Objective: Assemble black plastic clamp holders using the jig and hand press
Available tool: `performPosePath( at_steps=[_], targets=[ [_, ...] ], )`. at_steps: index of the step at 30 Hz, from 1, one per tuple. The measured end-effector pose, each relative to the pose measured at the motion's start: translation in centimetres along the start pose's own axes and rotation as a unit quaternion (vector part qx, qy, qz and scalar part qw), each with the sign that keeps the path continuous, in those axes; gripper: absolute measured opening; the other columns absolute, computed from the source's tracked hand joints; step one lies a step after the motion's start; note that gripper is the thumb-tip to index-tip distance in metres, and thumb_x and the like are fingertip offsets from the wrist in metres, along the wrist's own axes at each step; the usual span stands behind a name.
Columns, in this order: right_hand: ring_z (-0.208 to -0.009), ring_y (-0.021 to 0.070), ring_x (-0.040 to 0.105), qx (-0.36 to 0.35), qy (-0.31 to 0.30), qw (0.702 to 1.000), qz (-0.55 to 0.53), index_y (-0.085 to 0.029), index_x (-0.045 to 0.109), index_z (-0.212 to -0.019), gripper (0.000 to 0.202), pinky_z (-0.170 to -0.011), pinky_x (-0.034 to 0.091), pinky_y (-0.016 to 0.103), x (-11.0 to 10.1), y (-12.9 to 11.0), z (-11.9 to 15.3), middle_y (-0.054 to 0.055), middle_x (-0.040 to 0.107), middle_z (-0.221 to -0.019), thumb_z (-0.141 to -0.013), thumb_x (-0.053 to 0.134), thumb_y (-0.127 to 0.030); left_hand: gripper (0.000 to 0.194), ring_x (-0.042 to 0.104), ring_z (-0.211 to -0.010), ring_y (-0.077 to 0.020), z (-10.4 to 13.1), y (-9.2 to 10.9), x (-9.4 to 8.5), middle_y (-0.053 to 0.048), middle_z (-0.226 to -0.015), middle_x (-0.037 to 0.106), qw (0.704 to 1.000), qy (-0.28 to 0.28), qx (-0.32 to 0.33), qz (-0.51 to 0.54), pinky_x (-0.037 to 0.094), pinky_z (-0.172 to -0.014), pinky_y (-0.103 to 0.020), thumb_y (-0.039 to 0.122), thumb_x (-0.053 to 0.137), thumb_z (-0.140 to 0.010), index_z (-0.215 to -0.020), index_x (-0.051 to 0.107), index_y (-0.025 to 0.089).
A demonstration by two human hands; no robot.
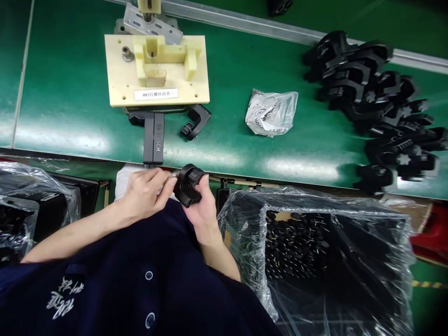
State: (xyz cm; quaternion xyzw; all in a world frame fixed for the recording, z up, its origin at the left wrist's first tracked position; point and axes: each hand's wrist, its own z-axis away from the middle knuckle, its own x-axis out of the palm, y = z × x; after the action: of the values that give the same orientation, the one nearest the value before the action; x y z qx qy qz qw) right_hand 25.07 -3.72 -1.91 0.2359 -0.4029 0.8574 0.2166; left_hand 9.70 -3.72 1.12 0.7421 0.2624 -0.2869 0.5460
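Observation:
My right hand (203,205) grips a black curved clamp jaw (187,186) with ribs on its inner side, held in front of my body near the table edge. My left hand (150,191) is closed in a pinch at the jaw's left side; a small shiny bit shows at its fingertips, too small to make out. Just beyond my left hand, a black BOSCH-marked bracket (154,137) lies at the table's edge. A second black clamp jaw (196,122) rests to the right of that bracket, apart from it.
A cream fixture (117,70) with a metal post stands at the back. On the green table (227,154) lie a crumpled plastic bag (271,114) and a pile of black clamp parts (371,88). Below right, a plastic-lined bin (371,210) holds many small black-headed pieces (297,242).

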Motion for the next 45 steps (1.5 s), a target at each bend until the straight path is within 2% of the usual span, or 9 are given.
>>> performPosePath(
  at_steps=[4, 11, 22, 29, 32, 35, 40, 43, 45],
  targets=[
    [-0.075, 0.0141, 0.065, 0.054, -0.013, 0.992, -0.115, -0.015, 0.070, -0.092, 0.047, -0.061, 0.055, 0.023, 0.8, -1.3, -0.1, 0.004, 0.069, -0.086, -0.078, 0.069, -0.061, 0.036, 0.062, -0.102, -0.0302, -2.1, -1.9, 0.1, -0.017, -0.109, 0.067, 0.981, 0.087, -0.015, -0.171, 0.049, -0.086, -0.042, 0.033, 0.056, -0.087, -0.116, 0.062, 0.011],
    [-0.068, 0.0154, 0.065, 0.068, -0.024, 0.990, -0.118, -0.011, 0.070, -0.092, 0.049, -0.053, 0.053, 0.022, 0.7, -1.3, 0.3, 0.007, 0.069, -0.080, -0.070, 0.078, -0.054, 0.052, 0.053, -0.125, -0.0358, -3.1, -2.3, 0.4, -0.024, -0.142, 0.045, 0.979, 0.046, -0.108, -0.167, 0.053, -0.089, -0.047, 0.024, 0.054, -0.084, -0.134, 0.048, 0.012],
    [-0.075, 0.0180, 0.066, 0.048, -0.057, 0.991, -0.110, -0.013, 0.069, -0.092, 0.046, -0.058, 0.053, 0.026, -0.3, -1.9, -0.1, 0.006, 0.069, -0.084, -0.072, 0.077, -0.054, 0.053, 0.063, -0.110, -0.0322, -1.0, -5.8, -1.4, -0.018, -0.122, 0.063, 0.971, 0.074, -0.112, -0.198, 0.053, -0.091, -0.045, 0.020, 0.057, -0.079, -0.131, 0.053, 0.014],
    [-0.077, 0.0175, 0.066, 0.008, -0.065, 0.994, -0.090, -0.015, 0.070, -0.091, 0.045, -0.068, 0.056, 0.030, -0.1, -2.4, -0.3, 0.005, 0.068, -0.086, -0.075, 0.073, -0.058, 0.042, 0.069, -0.088, -0.0261, 0.3, -7.4, -1.2, -0.013, -0.099, 0.072, 0.971, 0.169, 0.050, -0.160, 0.054, -0.077, -0.037, 0.015, 0.063, -0.073, -0.115, 0.064, 0.013],
    [-0.075, 0.0148, 0.064, -0.008, -0.063, 0.991, -0.115, -0.017, 0.071, -0.088, 0.044, -0.073, 0.055, 0.029, -0.1, -3.0, -0.3, 0.004, 0.067, -0.084, -0.073, 0.074, -0.058, 0.035, 0.068, -0.086, -0.0215, -0.2, -5.8, -1.3, -0.008, -0.096, 0.072, 0.974, 0.216, -0.068, 0.008, 0.055, -0.079, -0.033, 0.023, 0.069, -0.073, -0.108, 0.067, 0.017],
    [-0.070, 0.0119, 0.061, -0.023, -0.071, 0.989, -0.125, -0.019, 0.071, -0.088, 0.044, -0.071, 0.054, 0.027, 0.1, -3.6, -0.4, 0.002, 0.066, -0.084, -0.070, 0.077, -0.059, 0.028, 0.065, -0.071, -0.0155, -1.4, -3.6, -1.8, -0.003, -0.082, 0.070, 0.904, 0.182, -0.254, 0.291, 0.054, -0.065, -0.027, 0.040, 0.070, -0.077, -0.095, 0.069, 0.018],
    [-0.073, 0.0147, 0.059, -0.075, -0.062, 0.991, -0.089, -0.022, 0.071, -0.085, 0.046, -0.083, 0.053, 0.035, 0.8, -4.0, -0.2, 0.003, 0.064, -0.081, -0.072, 0.071, -0.065, 0.029, 0.063, -0.066, -0.0152, -2.7, -1.5, -1.7, -0.008, -0.085, 0.071, 0.716, 0.029, -0.366, 0.593, 0.053, -0.057, -0.026, 0.041, 0.067, -0.076, -0.088, 0.071, 0.015],
    [-0.083, 0.0209, 0.062, -0.104, -0.089, 0.990, -0.043, -0.022, 0.069, -0.083, 0.048, -0.093, 0.051, 0.045, 1.3, -3.7, -0.2, 0.004, 0.063, -0.077, -0.073, 0.067, -0.068, 0.025, 0.064, -0.069, -0.0167, -2.3, -1.3, -0.7, -0.007, -0.081, 0.070, 0.686, 0.008, -0.395, 0.611, 0.054, -0.061, -0.027, 0.036, 0.066, -0.075, -0.088, 0.072, 0.016],
    [-0.088, 0.0238, 0.063, -0.107, -0.117, 0.987, -0.021, -0.021, 0.068, -0.084, 0.050, -0.092, 0.051, 0.046, 1.5, -3.3, -0.1, 0.005, 0.063, -0.077, -0.073, 0.066, -0.069, 0.022, 0.061, -0.064, -0.0149, -1.9, -1.3, 0.0, -0.004, -0.073, 0.068, 0.711, 0.007, -0.405, 0.575, 0.052, -0.057, -0.025, 0.036, 0.069, -0.073, -0.082, 0.072, 0.016]
  ],
)
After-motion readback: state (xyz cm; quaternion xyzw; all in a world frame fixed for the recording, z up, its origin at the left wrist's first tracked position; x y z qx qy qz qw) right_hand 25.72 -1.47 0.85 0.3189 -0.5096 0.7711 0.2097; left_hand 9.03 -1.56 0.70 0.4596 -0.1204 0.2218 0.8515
